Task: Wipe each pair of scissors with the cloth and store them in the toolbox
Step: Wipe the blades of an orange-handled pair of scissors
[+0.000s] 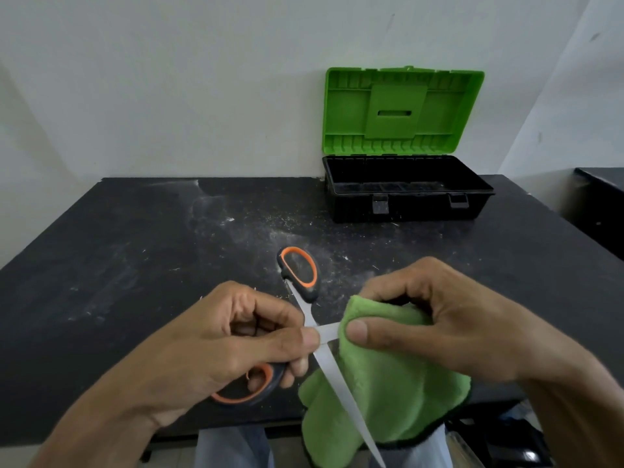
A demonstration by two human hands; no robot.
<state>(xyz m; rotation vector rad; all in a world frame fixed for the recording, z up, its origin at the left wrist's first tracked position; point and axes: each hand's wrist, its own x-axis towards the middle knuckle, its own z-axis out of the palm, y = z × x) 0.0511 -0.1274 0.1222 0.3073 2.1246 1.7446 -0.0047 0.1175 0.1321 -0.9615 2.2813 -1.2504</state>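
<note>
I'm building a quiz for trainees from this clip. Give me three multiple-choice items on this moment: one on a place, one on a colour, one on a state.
1. Where does the toolbox stand?
A. far right of the table, against the wall
B. on the floor
C. near left corner

2. What colour is the cloth?
A. blue
B. green
C. white

3. How are the scissors?
A. shut, lying in the toolbox
B. shut, on the table
C. blades open, held in the left hand

Answers: 1 A, it sits at the table's back edge on the right. 2 B, green in the right hand. 3 C, the blades cross in an X, one pinched in the cloth.
</note>
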